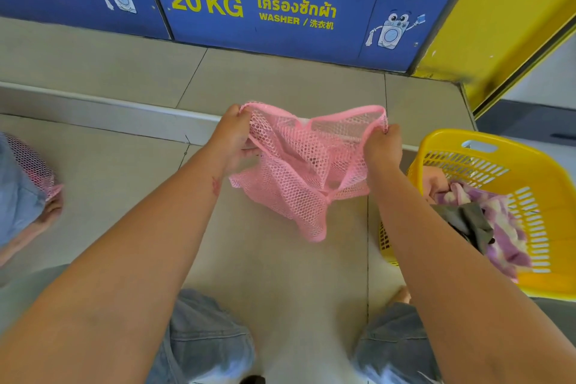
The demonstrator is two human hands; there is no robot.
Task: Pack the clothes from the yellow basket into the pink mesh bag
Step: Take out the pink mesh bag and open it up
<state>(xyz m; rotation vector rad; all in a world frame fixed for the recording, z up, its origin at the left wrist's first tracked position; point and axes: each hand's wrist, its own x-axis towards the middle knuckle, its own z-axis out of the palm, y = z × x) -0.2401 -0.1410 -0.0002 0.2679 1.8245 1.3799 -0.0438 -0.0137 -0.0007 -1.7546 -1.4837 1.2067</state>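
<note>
I hold the pink mesh bag (307, 171) in the air over the tiled floor, its mouth stretched wide between both hands. My left hand (233, 137) grips the rim's left end and my right hand (381, 145) grips the right end. The bag hangs limp and looks empty. At the right on the floor stands the yellow basket (530, 184) with purple-and-white clothes (505, 227) and a dark grey garment (470, 221) inside, partly hidden by my right forearm.
Blue washer panels (265, 9) marked 20 KG run along the far side behind a low step (109, 109). A yellow wall (505, 19) stands at the right. At the left edge another person's hand (46, 212) holds a pink mesh bag over denim. My knees are below.
</note>
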